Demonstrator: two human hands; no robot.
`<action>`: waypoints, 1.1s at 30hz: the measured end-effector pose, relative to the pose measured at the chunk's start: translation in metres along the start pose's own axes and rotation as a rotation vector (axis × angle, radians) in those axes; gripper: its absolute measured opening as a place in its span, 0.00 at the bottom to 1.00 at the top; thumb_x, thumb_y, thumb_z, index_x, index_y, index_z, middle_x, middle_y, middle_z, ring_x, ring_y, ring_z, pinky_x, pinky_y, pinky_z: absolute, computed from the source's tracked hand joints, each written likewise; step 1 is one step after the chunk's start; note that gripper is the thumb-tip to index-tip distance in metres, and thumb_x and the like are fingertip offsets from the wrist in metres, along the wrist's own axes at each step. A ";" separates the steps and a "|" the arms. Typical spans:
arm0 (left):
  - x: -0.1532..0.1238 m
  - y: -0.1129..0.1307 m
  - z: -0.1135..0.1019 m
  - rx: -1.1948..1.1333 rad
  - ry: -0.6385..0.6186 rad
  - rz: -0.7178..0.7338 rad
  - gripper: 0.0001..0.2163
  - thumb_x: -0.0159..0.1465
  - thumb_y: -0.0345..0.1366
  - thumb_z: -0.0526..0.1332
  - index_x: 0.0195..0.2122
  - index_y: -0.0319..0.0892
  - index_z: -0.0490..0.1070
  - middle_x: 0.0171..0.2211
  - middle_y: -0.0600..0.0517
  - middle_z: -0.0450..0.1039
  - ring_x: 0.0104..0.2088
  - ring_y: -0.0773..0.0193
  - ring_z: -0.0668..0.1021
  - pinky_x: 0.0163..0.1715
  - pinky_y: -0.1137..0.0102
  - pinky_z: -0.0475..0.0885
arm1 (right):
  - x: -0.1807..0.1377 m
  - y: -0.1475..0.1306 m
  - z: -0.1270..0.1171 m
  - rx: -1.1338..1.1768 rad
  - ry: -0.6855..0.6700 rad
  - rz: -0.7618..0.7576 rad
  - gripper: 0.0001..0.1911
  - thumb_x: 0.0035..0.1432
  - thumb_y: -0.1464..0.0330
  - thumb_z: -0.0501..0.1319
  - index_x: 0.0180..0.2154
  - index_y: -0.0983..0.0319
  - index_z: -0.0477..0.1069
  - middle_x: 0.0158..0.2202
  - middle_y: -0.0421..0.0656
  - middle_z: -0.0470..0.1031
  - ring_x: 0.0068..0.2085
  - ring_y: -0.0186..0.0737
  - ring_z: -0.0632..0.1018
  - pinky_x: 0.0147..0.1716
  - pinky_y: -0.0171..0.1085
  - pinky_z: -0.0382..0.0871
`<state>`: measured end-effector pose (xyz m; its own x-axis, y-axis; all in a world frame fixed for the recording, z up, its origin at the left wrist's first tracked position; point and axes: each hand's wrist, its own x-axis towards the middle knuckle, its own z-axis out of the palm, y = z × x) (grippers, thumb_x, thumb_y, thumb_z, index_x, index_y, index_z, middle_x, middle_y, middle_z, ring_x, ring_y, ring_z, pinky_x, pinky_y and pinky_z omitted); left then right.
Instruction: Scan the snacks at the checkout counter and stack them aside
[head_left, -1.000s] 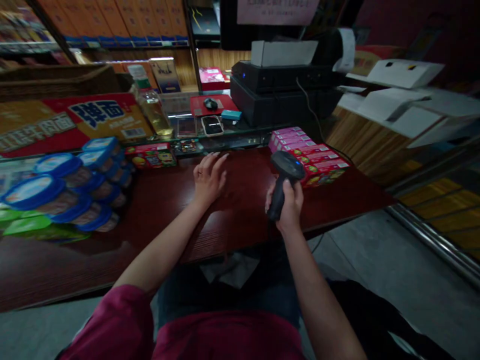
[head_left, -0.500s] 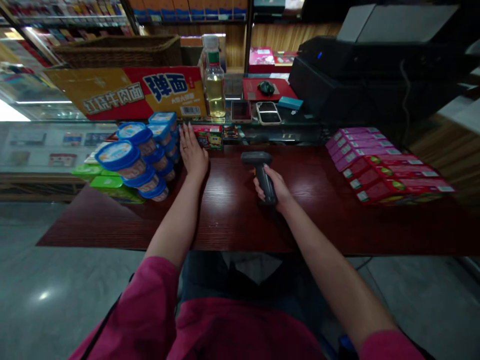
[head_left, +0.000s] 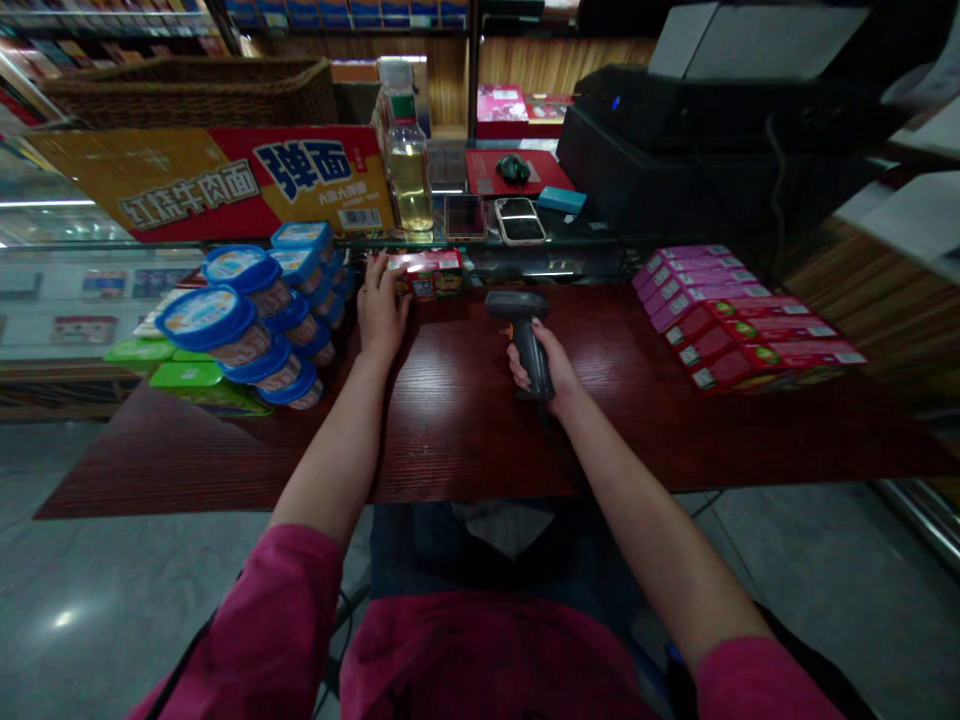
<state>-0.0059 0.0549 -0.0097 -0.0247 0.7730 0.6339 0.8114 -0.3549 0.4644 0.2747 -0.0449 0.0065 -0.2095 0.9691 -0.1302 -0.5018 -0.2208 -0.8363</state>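
My right hand (head_left: pixel 544 362) is wrapped around the handle of a black barcode scanner (head_left: pixel 529 340), its head pointing left above the tabletop. At the back of the counter, my left hand (head_left: pixel 382 315) has its bent fingers and thumb about the left end of a small red box (head_left: pixel 435 274) with a colourful print. The hand partly hides that end. Left of this hand stand stacked tubs with blue lids (head_left: pixel 214 318), and green packs (head_left: pixel 206 385) lie beside them. On the right, red boxes (head_left: pixel 765 350) and purple boxes (head_left: pixel 694 280) lie in rows.
The dark wooden counter (head_left: pixel 450 440) has its front edge by my body. Along the back stand a noodle carton (head_left: pixel 292 185), a wicker basket (head_left: pixel 195 95), a bottle of yellowish liquid (head_left: pixel 411 170), a phone (head_left: pixel 519 220) and a black printer-like machine (head_left: pixel 675 170).
My left hand has gone from lying flat beside the small red box to bent fingers at its end. The box has shifted right. The scanner stays in my right hand; the view has swung slightly.
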 end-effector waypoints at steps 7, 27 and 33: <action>-0.005 0.006 0.000 0.017 -0.039 0.033 0.28 0.64 0.29 0.68 0.66 0.47 0.70 0.68 0.39 0.65 0.71 0.39 0.66 0.72 0.45 0.61 | -0.002 -0.003 0.001 -0.047 0.029 -0.069 0.28 0.60 0.42 0.67 0.41 0.60 0.70 0.22 0.33 0.72 0.15 0.28 0.65 0.11 0.29 0.53; -0.018 0.024 0.001 -0.004 -0.135 0.195 0.22 0.71 0.37 0.64 0.66 0.49 0.73 0.62 0.44 0.75 0.63 0.49 0.76 0.64 0.58 0.70 | -0.006 0.000 -0.001 -0.116 0.097 -0.157 0.32 0.55 0.41 0.70 0.45 0.62 0.74 0.24 0.36 0.73 0.17 0.28 0.67 0.12 0.33 0.56; -0.017 0.032 -0.005 -0.013 -0.124 0.203 0.23 0.71 0.37 0.65 0.67 0.49 0.72 0.63 0.43 0.74 0.64 0.49 0.75 0.65 0.57 0.70 | -0.010 -0.003 -0.007 -0.054 0.131 -0.200 0.31 0.53 0.41 0.72 0.42 0.60 0.71 0.23 0.34 0.73 0.16 0.27 0.68 0.12 0.31 0.56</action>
<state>0.0176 0.0271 -0.0025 0.2107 0.7436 0.6346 0.7851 -0.5155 0.3434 0.2841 -0.0531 0.0064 0.0015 0.9997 -0.0243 -0.4763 -0.0207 -0.8790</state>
